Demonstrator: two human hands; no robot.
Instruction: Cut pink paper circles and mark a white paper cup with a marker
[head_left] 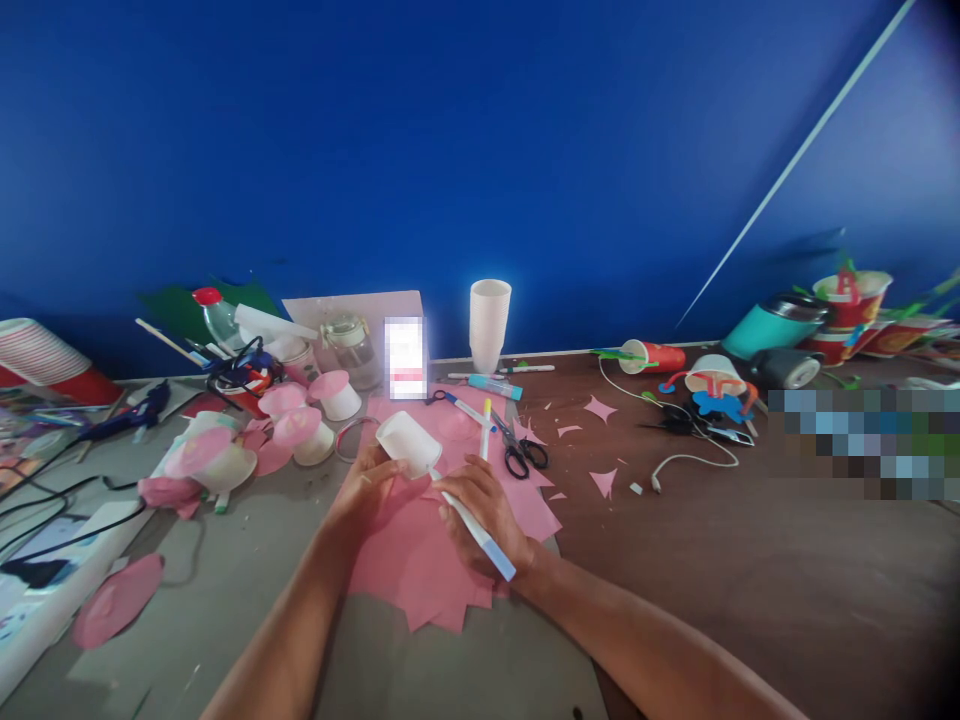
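Note:
My left hand point(367, 488) grips a small white paper cup point(407, 440), tipped on its side above the pink paper sheets point(412, 555). In my right hand point(484, 510) is a white marker point(471, 520) with a blue end, held like a pen. Its tip points at the cup's lower edge; whether it touches, I cannot tell. Just beyond my right hand lie a pen with a yellow end point(487, 425) and a pair of black-handled scissors point(519, 452).
A stack of white cups point(489, 320) and a lit phone point(405, 358) stand by the blue wall. Pink-topped white cups point(337, 398) sit at left, near a glue gun point(142, 408). Pink scraps point(602, 482), a red cup point(664, 357) and a teal bottle point(772, 328) lie at right.

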